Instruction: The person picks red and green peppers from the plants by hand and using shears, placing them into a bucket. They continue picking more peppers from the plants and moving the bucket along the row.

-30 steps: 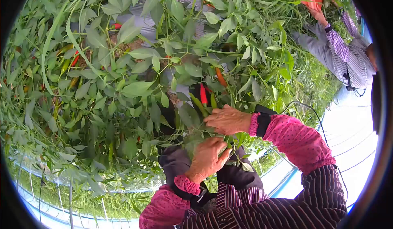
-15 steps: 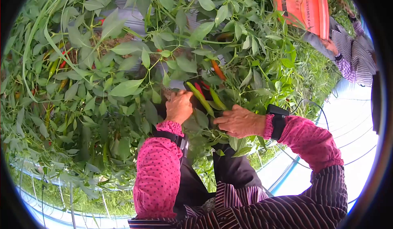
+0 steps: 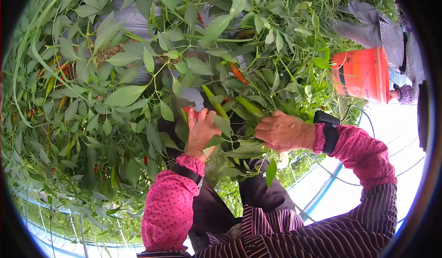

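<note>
My left hand (image 3: 201, 131) is closed, with its fingertips on a red chili pepper (image 3: 190, 112) low among the leaves. My right hand (image 3: 287, 131) has its fingers curled in around a branch of the pepper plant (image 3: 248, 147); the exact grip is hidden behind the knuckles. Just above and left of those fingers hangs a light green chili pepper (image 3: 250, 106). Another green chili pepper (image 3: 214, 101) hangs between the two hands, and an orange-red one (image 3: 238, 74) shows higher up.
Dense pepper foliage (image 3: 131, 94) surrounds my hands, with more chilies (image 3: 54, 80) at the left. Grey plastic sheeting (image 3: 133, 20) covers the soil behind the stems. At the upper right, a co-worker (image 3: 391, 41) is beside a red bucket (image 3: 361, 75). A dark cable (image 3: 363, 113) loops near my right wrist.
My left hand has come onto a red chili pepper. My right hand has shifted right, and the green chili beside it has tilted. The co-worker's red bucket has moved down and right in view.
</note>
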`<control>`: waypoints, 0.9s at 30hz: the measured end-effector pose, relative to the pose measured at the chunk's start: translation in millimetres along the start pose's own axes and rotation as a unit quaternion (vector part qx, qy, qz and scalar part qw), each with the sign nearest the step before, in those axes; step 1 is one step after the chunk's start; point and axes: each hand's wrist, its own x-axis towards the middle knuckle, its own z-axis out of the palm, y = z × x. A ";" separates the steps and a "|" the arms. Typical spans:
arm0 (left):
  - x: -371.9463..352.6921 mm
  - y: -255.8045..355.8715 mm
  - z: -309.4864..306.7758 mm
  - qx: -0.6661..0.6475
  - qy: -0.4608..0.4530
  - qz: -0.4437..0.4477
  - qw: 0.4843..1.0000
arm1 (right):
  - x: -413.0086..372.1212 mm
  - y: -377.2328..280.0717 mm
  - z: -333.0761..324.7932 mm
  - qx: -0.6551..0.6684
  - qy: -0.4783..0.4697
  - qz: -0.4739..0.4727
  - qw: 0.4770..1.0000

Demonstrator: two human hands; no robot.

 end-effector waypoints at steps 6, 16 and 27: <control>-28.8 19.8 -15.9 -0.010 -0.054 -0.003 0.998 | -3.7 2.4 2.6 0.011 0.026 0.012 1.000; 13.6 -73.5 50.9 -0.129 -0.189 -0.120 0.966 | -20.7 17.7 7.6 0.050 0.098 0.015 0.994; 72.6 -44.8 82.7 -0.932 -0.168 -0.137 0.292 | -19.4 12.8 2.8 0.060 0.140 0.037 0.988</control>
